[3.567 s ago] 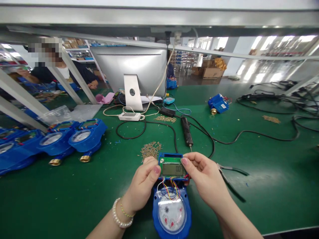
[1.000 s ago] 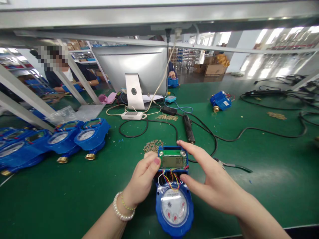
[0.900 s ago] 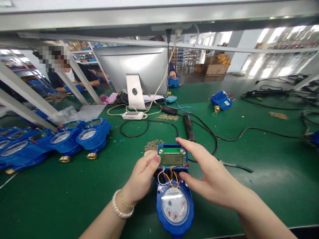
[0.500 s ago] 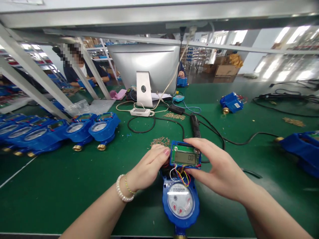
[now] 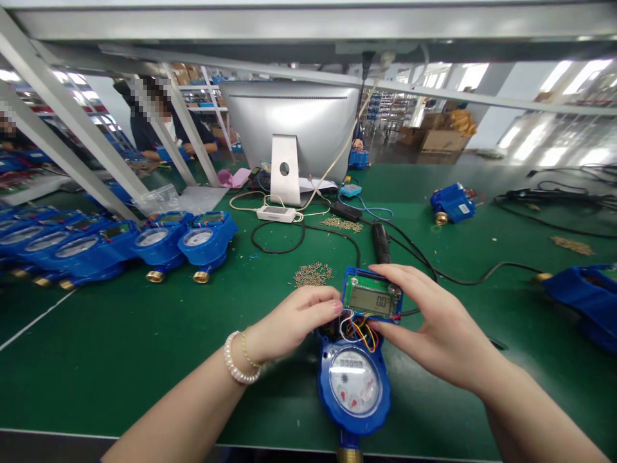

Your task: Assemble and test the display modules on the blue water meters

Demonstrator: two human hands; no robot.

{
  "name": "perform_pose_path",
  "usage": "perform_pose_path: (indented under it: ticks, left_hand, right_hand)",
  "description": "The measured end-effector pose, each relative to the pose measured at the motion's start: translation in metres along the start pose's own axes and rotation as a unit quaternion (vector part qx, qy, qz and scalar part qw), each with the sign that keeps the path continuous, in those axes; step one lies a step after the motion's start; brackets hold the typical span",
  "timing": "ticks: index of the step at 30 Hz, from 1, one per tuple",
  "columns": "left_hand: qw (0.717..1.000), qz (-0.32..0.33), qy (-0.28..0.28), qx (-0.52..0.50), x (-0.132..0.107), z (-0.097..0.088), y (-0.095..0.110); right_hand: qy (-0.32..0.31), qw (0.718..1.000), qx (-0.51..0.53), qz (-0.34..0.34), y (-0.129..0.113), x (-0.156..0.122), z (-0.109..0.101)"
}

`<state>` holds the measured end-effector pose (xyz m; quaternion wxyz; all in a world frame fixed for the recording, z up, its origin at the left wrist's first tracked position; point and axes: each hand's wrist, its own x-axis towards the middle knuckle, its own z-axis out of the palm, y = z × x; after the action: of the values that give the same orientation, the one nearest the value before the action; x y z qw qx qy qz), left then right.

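A blue water meter [image 5: 354, 382] with a round dial lies in front of me, its brass end toward the table's near edge. Above its open housing, my right hand [image 5: 429, 321] grips a display module [image 5: 372, 297], thumb below and fingers on top. The module is a green circuit board in a blue frame; its tilted screen reads about 0.0. Coloured wires [image 5: 361, 331] run from it down into the housing. My left hand [image 5: 299, 318] is closed at the module's lower left corner, thumb tip by the wires. What its fingers pinch is hidden.
Screws [image 5: 313, 274] lie in a pile beyond my left hand, with another screw pile [image 5: 341, 224] farther back. A black electric screwdriver [image 5: 380, 241] and cables lie behind the module. More blue meters [image 5: 207, 238] line the left; one meter [image 5: 583, 296] stands right. A monitor [image 5: 294, 122] stands behind.
The display module has shifted slightly right and tilted a little more, in my right hand. My left hand has slid lower along its left side, uncovering more of the screw pile. The view shifted slightly.
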<state>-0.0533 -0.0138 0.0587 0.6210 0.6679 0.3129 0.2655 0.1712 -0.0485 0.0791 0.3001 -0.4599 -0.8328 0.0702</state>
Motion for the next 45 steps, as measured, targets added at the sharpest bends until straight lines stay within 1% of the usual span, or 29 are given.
perform_pose_path:
  ticks: [4, 7, 13, 17, 21, 24, 27, 29, 32, 34, 36, 40, 42, 45]
  left_hand:
    - [0.999, -0.022, -0.02, -0.023, 0.0, -0.002, -0.002]
    - [0.997, -0.048, -0.024, -0.06, 0.001, 0.0, -0.003]
    - [0.991, -0.065, -0.01, -0.115, 0.003, 0.004, -0.002]
    - [0.991, -0.068, 0.002, -0.117, 0.004, 0.007, -0.001]
    - [0.997, -0.053, 0.024, -0.057, 0.004, 0.012, -0.001]
    - [0.998, -0.022, 0.048, 0.041, 0.004, 0.015, -0.003]
    - [0.985, 0.001, 0.076, 0.156, 0.004, 0.016, -0.004]
    - [0.977, 0.01, 0.092, 0.193, 0.004, 0.018, -0.004]
    - [0.964, 0.027, 0.129, 0.233, 0.006, 0.02, -0.002]
    - [0.956, 0.036, 0.143, 0.254, 0.005, 0.021, -0.002]
    - [0.954, 0.04, 0.138, 0.264, 0.003, 0.02, -0.002]
    - [0.961, 0.025, 0.107, 0.253, -0.001, 0.016, -0.002]
    - [0.96, 0.012, 0.116, 0.254, -0.002, 0.015, -0.002]
    - [0.953, 0.011, 0.133, 0.271, -0.001, 0.017, -0.002]
  right_hand:
    - [0.003, 1.0, 0.001, 0.002, 0.0, -0.001, 0.001]
    - [0.003, 1.0, 0.001, 0.001, -0.001, -0.001, 0.0]
    - [0.01, 1.0, -0.005, 0.0, -0.003, -0.001, 0.001]
    - [0.012, 1.0, -0.01, 0.0, -0.003, 0.0, 0.002]
    - [0.014, 1.0, -0.007, 0.006, -0.003, 0.002, 0.002]
    - [0.008, 1.0, 0.01, 0.02, -0.002, 0.001, 0.002]
    - [-0.006, 0.999, 0.034, 0.04, 0.0, 0.0, 0.001]
    - [-0.018, 0.997, 0.051, 0.057, 0.001, 0.0, 0.001]
    - [-0.03, 0.993, 0.072, 0.088, 0.003, 0.001, 0.002]
    - [-0.037, 0.99, 0.084, 0.106, 0.004, 0.001, 0.002]
    - [-0.041, 0.987, 0.098, 0.118, 0.005, 0.001, 0.002]
    - [-0.035, 0.986, 0.108, 0.12, 0.005, 0.001, 0.003]
    - [-0.032, 0.987, 0.104, 0.118, 0.004, 0.001, 0.004]
    - [-0.036, 0.987, 0.101, 0.116, 0.004, 0.001, 0.004]
